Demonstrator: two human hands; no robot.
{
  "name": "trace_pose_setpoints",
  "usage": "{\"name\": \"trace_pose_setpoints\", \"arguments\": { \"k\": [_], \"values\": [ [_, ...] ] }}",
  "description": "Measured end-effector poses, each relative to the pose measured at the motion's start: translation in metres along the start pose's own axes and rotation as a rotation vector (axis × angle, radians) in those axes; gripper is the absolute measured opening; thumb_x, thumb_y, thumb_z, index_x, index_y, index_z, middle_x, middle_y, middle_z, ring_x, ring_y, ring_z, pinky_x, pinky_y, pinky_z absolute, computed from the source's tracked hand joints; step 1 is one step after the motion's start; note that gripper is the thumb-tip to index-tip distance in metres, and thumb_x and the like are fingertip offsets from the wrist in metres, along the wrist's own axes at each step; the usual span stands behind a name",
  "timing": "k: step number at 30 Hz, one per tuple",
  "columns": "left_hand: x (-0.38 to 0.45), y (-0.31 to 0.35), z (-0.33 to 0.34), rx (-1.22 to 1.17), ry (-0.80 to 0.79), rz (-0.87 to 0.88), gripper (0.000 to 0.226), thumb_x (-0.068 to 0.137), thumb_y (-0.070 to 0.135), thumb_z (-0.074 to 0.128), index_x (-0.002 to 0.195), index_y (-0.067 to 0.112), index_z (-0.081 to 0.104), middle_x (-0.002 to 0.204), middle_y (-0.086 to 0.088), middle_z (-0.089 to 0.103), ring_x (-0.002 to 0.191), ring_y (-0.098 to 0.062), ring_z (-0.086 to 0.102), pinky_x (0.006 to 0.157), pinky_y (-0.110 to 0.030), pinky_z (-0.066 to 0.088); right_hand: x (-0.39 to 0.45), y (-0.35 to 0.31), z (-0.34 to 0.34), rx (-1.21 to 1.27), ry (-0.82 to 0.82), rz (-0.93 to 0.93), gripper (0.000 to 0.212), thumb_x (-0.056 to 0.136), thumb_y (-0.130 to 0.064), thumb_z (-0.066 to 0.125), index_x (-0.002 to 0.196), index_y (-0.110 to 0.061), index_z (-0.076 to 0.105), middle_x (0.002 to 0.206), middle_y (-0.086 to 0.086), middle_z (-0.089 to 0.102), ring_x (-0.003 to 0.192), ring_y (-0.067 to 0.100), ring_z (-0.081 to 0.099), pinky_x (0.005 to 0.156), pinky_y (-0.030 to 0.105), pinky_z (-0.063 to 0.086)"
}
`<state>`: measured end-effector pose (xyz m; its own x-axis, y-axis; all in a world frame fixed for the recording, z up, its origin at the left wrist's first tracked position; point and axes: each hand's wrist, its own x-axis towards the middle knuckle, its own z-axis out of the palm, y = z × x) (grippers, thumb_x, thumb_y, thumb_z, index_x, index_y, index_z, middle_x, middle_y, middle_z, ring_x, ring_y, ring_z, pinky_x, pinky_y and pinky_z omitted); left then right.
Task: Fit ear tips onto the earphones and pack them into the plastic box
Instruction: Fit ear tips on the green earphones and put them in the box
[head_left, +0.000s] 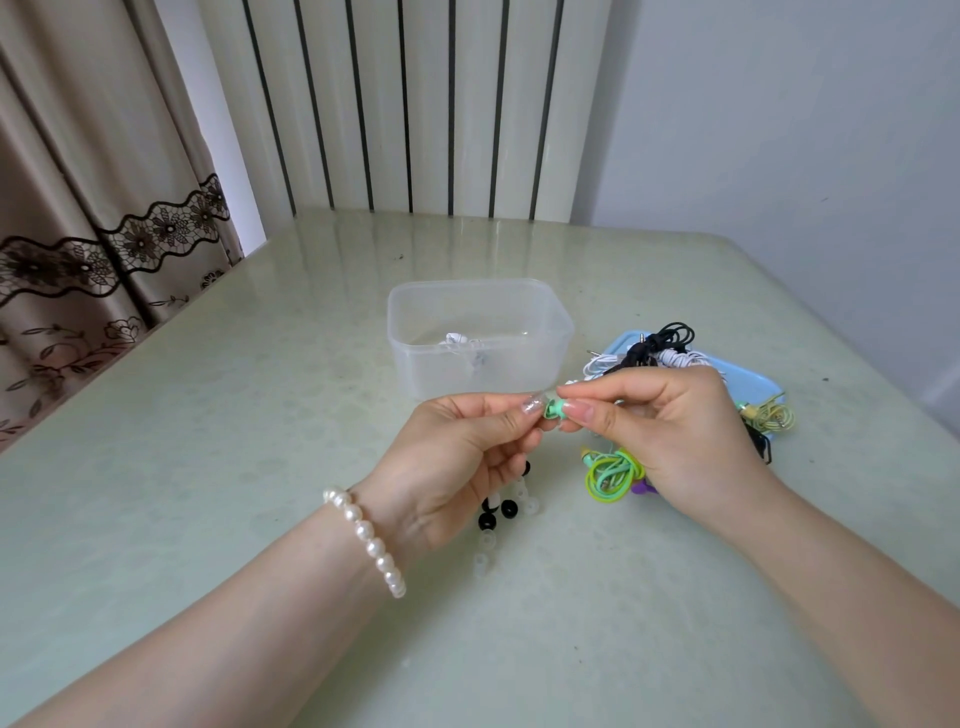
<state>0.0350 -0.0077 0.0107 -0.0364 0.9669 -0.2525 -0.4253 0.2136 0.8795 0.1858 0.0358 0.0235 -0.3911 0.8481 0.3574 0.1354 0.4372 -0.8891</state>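
My right hand (670, 431) pinches a mint-green earbud (554, 410) above the table. Against the bud's end, my left hand (462, 457) pinches a small clear ear tip (540, 401). The green cable of that earphone (613, 473) hangs in a coil under my right hand. Loose black and clear ear tips (498, 514) lie on the table below my left hand. The clear plastic box (480, 338) stands open just behind my hands, with a white earphone (462, 345) inside.
A light blue lid (748, 379) lies right of the box and carries black, white and yellow earphones (660, 348). A purple piece (644, 488) peeks out under my right hand. A radiator, a curtain and a wall border the pale green table (260, 415).
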Motion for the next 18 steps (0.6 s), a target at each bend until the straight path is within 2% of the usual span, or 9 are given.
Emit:
{"name": "trace_pose_setpoints", "arguments": {
  "k": [1,2,4,6,10,14,16,18],
  "values": [
    [0.0,0.0,0.0,0.001,-0.003,-0.001,0.01,0.072,0.009,0.064,0.068,0.008,0.073,0.068,-0.003,0.07,0.052,-0.003,0.057,0.053,-0.015,0.046,0.0,0.0,0.0,-0.014,-0.001,0.0,0.01,0.066,-0.026,0.067,0.075,-0.025,0.071,0.07,-0.003,0.073,0.06,0.04,0.062,0.049,0.046,0.049],
    [0.0,0.0,0.0,0.002,-0.007,-0.001,0.011,0.071,0.01,0.064,0.066,0.008,0.074,0.068,-0.003,0.07,0.053,-0.003,0.058,0.053,-0.015,0.046,0.0,0.0,0.0,-0.017,-0.002,0.006,0.007,0.069,-0.021,0.068,0.074,-0.025,0.07,0.066,-0.007,0.072,0.056,0.031,0.063,0.045,0.036,0.05],
    [0.0,0.0,0.0,0.0,-0.012,-0.002,0.015,0.074,0.008,0.063,0.065,0.009,0.074,0.069,-0.002,0.071,0.054,-0.004,0.059,0.054,-0.015,0.046,0.0,0.001,-0.001,-0.012,-0.011,0.007,0.016,0.075,-0.006,0.068,0.073,-0.022,0.069,0.057,-0.014,0.068,0.046,0.004,0.059,0.039,0.013,0.041],
    [-0.001,-0.001,0.001,-0.005,-0.022,0.001,0.014,0.073,0.008,0.062,0.067,0.008,0.075,0.071,-0.003,0.072,0.057,-0.004,0.06,0.056,-0.015,0.047,-0.001,0.0,-0.001,-0.027,-0.018,0.016,0.021,0.078,-0.001,0.066,0.074,-0.021,0.068,0.053,-0.015,0.066,0.046,-0.005,0.057,0.04,0.005,0.035],
    [-0.001,-0.002,0.001,-0.04,-0.018,-0.001,0.011,0.076,0.004,0.061,0.079,0.002,0.072,0.076,-0.007,0.072,0.062,-0.008,0.065,0.058,-0.017,0.05,-0.001,0.001,0.001,-0.071,0.014,0.011,0.02,0.078,-0.003,0.067,0.073,-0.022,0.069,0.061,-0.007,0.067,0.039,-0.001,0.052,0.039,0.007,0.035],
    [-0.001,-0.004,0.002,-0.065,-0.026,-0.002,0.012,0.079,0.003,0.059,0.08,0.002,0.072,0.076,-0.007,0.072,0.064,-0.008,0.066,0.061,-0.017,0.051,-0.001,0.008,0.005,-0.106,0.076,-0.025,0.025,0.077,-0.002,0.068,0.07,-0.026,0.068,0.059,-0.009,0.068,0.046,0.001,0.059,0.047,0.01,0.042],
    [-0.001,-0.005,0.004,-0.082,-0.032,0.002,0.013,0.079,0.002,0.059,0.079,0.002,0.071,0.075,-0.005,0.072,0.065,-0.007,0.066,0.063,-0.017,0.051,-0.001,0.012,0.007,-0.149,0.125,-0.047,0.027,0.077,-0.006,0.07,0.07,-0.032,0.068,0.061,-0.003,0.07,0.054,0.015,0.065,0.054,0.026,0.052],
    [-0.002,-0.006,0.005,-0.094,-0.028,0.009,0.013,0.08,0.002,0.058,0.081,0.002,0.071,0.076,-0.005,0.072,0.067,-0.007,0.066,0.065,-0.016,0.052,-0.002,0.016,0.008,-0.212,0.168,-0.077,0.022,0.075,-0.018,0.071,0.069,-0.038,0.066,0.063,0.006,0.07,0.055,0.031,0.061,0.055,0.038,0.051]
  ]
}}
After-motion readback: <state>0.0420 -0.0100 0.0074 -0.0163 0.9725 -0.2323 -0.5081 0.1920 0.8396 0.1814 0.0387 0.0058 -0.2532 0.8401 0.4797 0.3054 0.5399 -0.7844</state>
